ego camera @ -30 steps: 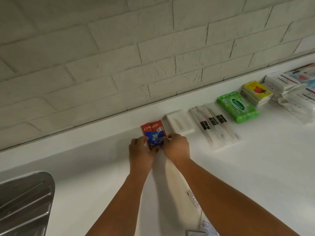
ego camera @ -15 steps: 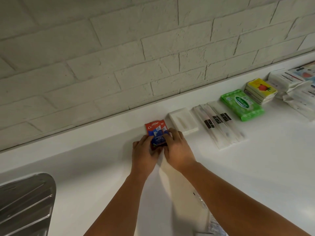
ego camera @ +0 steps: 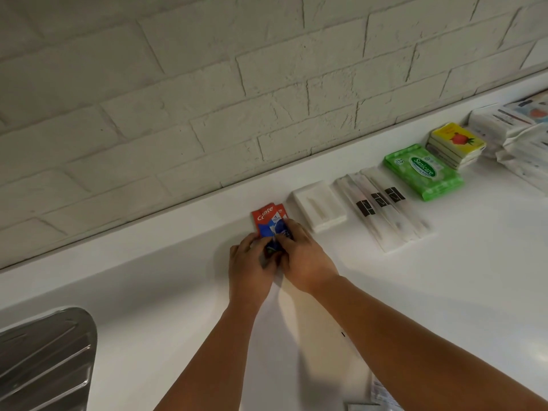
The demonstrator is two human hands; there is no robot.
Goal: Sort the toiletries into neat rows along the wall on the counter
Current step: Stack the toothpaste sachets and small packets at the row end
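- Holding the toothpaste sachets [ego camera: 268,216] at their near end, the left hand [ego camera: 250,264] and the right hand [ego camera: 304,259] meet; each grip pinches them.
- The sachets lie flat on the white bench [ego camera: 444,277], near the brick wall [ego camera: 267,99], just beside a white packet [ego camera: 318,207].
- Further right in the row: long wrapped packets [ego camera: 382,209], then a green wipes pack [ego camera: 424,172].

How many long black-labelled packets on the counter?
3 long packets, side by side between the white box and the green wipes pack. More may lie underneath.
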